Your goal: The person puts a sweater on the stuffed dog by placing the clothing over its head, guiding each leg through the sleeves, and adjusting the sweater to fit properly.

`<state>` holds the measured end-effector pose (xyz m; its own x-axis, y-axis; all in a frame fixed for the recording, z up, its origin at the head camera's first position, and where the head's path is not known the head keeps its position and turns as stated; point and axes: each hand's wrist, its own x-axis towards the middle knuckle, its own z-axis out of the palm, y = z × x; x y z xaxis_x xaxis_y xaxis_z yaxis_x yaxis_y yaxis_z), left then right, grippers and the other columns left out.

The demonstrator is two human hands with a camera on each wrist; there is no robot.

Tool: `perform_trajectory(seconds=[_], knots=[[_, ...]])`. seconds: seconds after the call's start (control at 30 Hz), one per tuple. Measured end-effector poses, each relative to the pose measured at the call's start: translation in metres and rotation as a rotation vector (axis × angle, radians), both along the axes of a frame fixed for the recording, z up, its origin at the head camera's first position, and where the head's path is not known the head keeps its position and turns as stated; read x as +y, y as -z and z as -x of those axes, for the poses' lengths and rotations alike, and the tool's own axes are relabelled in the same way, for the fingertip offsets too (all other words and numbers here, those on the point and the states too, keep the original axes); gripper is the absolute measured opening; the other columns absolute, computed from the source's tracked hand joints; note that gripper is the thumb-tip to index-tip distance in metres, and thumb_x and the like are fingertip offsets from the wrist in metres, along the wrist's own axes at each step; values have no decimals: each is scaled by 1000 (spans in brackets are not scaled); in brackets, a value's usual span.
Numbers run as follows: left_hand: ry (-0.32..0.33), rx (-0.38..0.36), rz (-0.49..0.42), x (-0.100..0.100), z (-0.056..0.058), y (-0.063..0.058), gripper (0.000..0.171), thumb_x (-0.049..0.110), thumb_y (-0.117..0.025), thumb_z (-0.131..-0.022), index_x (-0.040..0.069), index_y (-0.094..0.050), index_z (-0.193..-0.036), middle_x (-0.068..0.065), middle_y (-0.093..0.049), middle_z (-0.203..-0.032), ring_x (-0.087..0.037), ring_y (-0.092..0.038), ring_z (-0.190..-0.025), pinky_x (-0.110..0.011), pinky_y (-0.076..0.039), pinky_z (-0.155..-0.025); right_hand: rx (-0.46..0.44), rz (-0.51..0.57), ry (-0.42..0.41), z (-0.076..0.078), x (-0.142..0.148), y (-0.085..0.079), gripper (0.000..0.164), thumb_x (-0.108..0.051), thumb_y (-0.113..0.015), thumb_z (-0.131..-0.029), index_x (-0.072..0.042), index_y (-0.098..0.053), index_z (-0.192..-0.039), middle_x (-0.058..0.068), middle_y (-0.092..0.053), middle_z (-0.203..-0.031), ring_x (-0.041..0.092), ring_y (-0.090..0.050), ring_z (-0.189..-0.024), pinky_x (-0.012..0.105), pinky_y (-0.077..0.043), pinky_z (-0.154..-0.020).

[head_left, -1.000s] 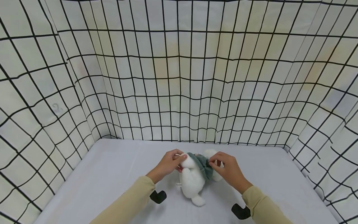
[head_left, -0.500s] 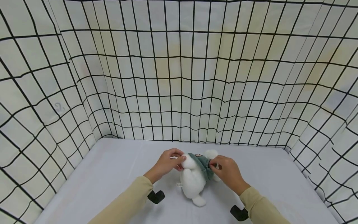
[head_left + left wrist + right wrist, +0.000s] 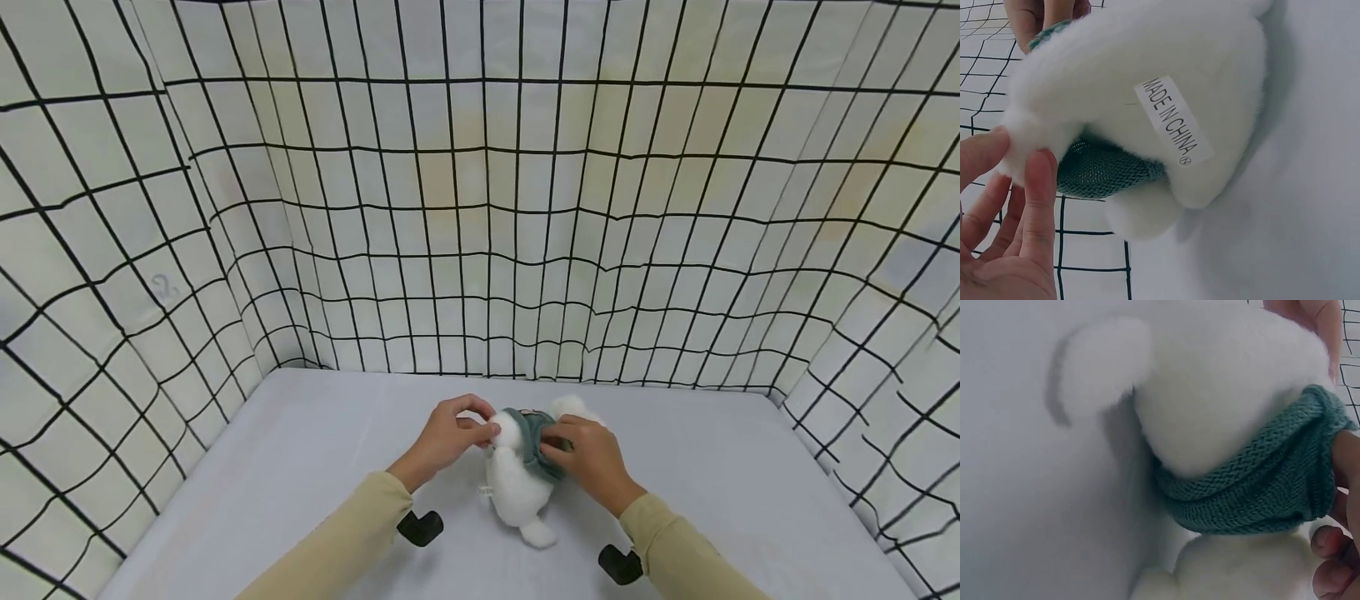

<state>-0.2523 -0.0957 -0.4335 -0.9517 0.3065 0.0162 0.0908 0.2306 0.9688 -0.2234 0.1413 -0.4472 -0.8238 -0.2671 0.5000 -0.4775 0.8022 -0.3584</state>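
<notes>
Between left hand (image 3: 450, 433) and right hand (image 3: 596, 457) lies a plush toy (image 3: 517, 490).

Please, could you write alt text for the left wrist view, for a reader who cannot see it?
The left hand pinches a white plush toy wearing a teal knitted garment and bearing a white tag printed MADE IN CHINA. At upper left, the right hand is at the garment's edge.

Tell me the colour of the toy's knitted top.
The knitted top is teal green; it shows best in the right wrist view.
</notes>
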Motion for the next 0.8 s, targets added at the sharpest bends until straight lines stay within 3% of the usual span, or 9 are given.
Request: perform_trajectory(seconds=[0.13,0.3,0.5,0.6,0.8], knots=[[18,11,4,1,-1,1,26,20,-76,-84,8,-66,-105,-9,-72,-88,-21,-69,-78,-41,-57,-80,3,46,22,0,-6,0,9,-22,-78,-80,-17,-78,-88,-10,-68,-79,3,-59,-70,19,-49,-61],[18,30,18,4,-1,5,24,24,-77,-82,12,-69,-101,-8,-71,-97,-15,-66,-79,-46,-56,-82,-34,105,45,-3,-12,-2,14,-20,-77,-81,-15,-78,-94,-6,-71,-85,9,-65,-78,26,-55,-67],[-42,89,21,12,-3,5,20,24,-79,-80,14,-73,-97,-4,-72,-100,-12,-66,-83,-28,-56,-74,-76,107,33,-5,-20,-7,19,-22,-75,-83,-15,-76,-101,-6,-68,-90,9,-64,-80,24,-53,-67],[-57,107,9,16,-2,6,18,22,-79,-81,12,-73,-94,-4,-73,-95,-11,-67,-83,-26,-56,-74,-73,93,24,-6,-22,-9,23,-20,-76,-83,-13,-75,-105,-4,-68,-94,10,-63,-80,25,-52,-66],[-65,59,-58,22,-1,10,18,22,-74,-86,6,-71,-94,-6,-72,-94,-10,-69,-85,-24,-56,-77,-104,100,18,-6,-28,-13,29,-19,-75,-84,-8,-72,-111,1,-67,-107,11,-62,-80,24,-52,-66]])
